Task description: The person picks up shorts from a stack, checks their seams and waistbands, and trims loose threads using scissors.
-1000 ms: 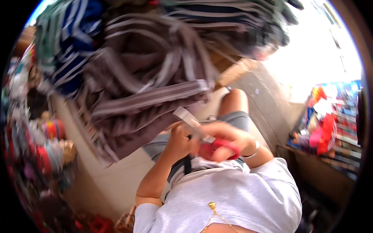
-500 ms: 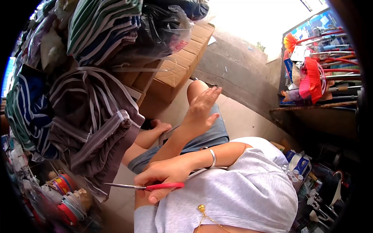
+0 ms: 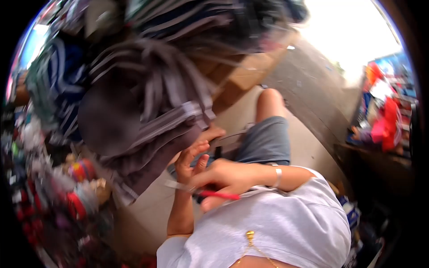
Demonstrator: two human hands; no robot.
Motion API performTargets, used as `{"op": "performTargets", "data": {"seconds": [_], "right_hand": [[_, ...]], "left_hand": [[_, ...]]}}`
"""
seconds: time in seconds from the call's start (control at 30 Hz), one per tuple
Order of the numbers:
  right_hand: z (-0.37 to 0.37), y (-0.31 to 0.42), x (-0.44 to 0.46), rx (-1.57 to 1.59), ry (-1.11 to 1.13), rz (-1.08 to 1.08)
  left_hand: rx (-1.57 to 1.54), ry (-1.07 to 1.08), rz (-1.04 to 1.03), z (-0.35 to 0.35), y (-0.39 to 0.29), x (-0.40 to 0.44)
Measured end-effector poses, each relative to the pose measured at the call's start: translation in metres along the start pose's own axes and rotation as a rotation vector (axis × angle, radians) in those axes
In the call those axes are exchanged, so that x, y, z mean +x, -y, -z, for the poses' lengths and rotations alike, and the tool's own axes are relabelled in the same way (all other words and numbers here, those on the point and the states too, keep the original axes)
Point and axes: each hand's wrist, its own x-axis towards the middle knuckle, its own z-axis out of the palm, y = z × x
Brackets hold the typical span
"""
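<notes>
My right hand (image 3: 228, 176), with a silver bangle on its wrist, is closed around the scissors (image 3: 219, 194) with red handles. Their blades point left and are smeared by motion. My left hand (image 3: 190, 163) is raised just left of the right one, its fingers and thumb apart and nothing visible in it. Close beyond it hangs a brownish-grey garment (image 3: 152, 138) with white stripes, draped over the pile. Whether the left fingers touch the cloth I cannot tell.
Blue and green striped clothes (image 3: 62, 85) are stacked at the left. A cardboard box (image 3: 250, 73) stands behind the pile. Below left are spools or rolls (image 3: 82, 169). Red-handled goods (image 3: 386, 120) hang at the right. My knee (image 3: 270, 105) is in the middle.
My left hand has swung from above my knee to the left, toward the garment. The right hand has shifted right and up with the scissors. The whole view has turned and blurred.
</notes>
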Motion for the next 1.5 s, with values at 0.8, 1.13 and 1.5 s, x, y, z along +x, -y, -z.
{"op": "performTargets", "data": {"seconds": [0.8,1.13,1.5], "right_hand": [[0.088,0.029,0.065,-0.392,-0.633,0.106],[0.108,0.017,0.082,-0.693,-0.667,-0.079],[0.106,0.021,0.085,-0.781,-0.711,-0.15]], "left_hand": [[0.761,-0.322,-0.138,0.219,-0.037,-0.011],[0.685,-0.4,0.027,0.204,-0.016,0.001],[0.963,-0.497,-0.266,0.169,-0.011,-0.001]]}}
